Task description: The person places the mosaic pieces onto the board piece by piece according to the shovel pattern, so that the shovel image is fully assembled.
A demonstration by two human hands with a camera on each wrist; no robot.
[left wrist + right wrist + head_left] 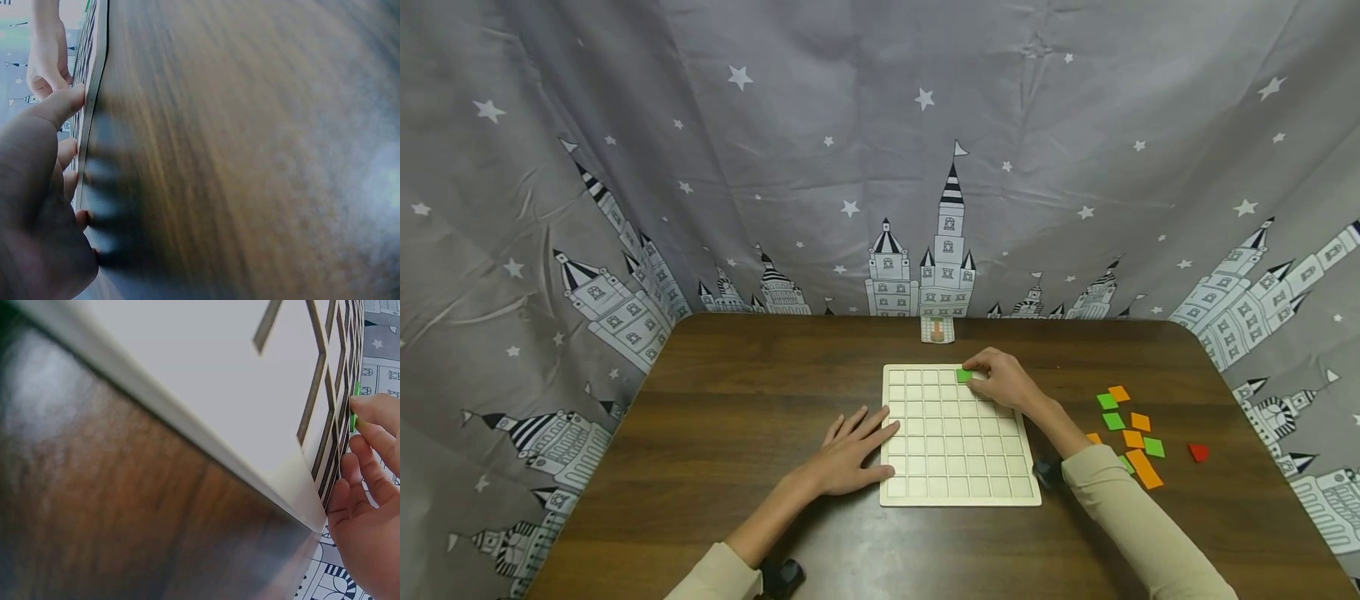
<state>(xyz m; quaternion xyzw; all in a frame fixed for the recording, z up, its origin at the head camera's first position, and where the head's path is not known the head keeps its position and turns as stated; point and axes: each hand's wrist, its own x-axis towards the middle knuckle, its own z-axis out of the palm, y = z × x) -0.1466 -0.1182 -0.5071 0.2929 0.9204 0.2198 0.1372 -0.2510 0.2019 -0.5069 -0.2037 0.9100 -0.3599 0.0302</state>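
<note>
A pale board (955, 433) with a grid of square cells lies on the table. At its far edge, right of the middle, my right hand (1000, 380) pinches a green square tile (963, 377) between thumb and fingertips. The right wrist view shows the same green tile (354, 412) at the fingertips, low over the board's grid. My left hand (850, 454) is spread flat at the board's left side, fingertips touching the rim. In the left wrist view those fingers (69, 103) lie along the board's edge.
Right of the board, several loose green tiles (1113, 422) and orange tiles (1139, 422) lie scattered, some partly hidden by the right forearm. Farther right is a red piece (1198, 452). A small printed card (937, 331) sits at the table's back edge, against a grey curtain (820, 183).
</note>
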